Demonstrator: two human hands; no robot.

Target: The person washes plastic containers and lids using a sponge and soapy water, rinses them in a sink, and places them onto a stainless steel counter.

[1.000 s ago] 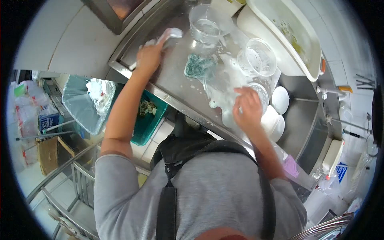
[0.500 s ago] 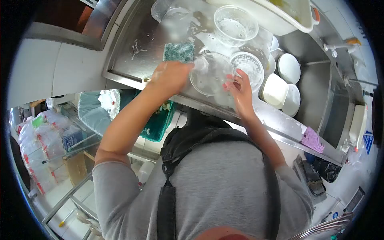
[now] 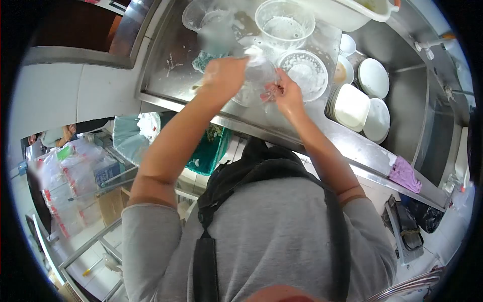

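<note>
My left hand (image 3: pixel 225 76) is closed at the left rim of a clear round plastic lid (image 3: pixel 260 74); its fingertips are mostly turned away from view. On the lid's right side, my right hand (image 3: pixel 286 94) grips it with curled fingers. A white patch shows on the lid beside my left fingertips; I cannot tell whether it is foam. Beyond my left hand lies a green scouring pad (image 3: pixel 203 60), partly covered by a blurred spot. Clear plastic tubs surround the lid: a soapy one (image 3: pixel 304 75) by my right hand, a taller one (image 3: pixel 285 27) behind, another (image 3: pixel 198 15) farther left.
White plates and bowls (image 3: pixel 351 106) are stacked in the steel sink (image 3: pixel 402 100) on the right. A large white basin (image 3: pixel 347 15) stands at the back. A purple cloth (image 3: pixel 404 173) hangs on the front edge. Below left are a green bin (image 3: pixel 214 151) and plastic-wrapped packs (image 3: pixel 75 176).
The view has shifted slightly. The lid has moved back and appears more tilted. My right hand has closed in from spread fingers onto it, and the two hands are closer together.
</note>
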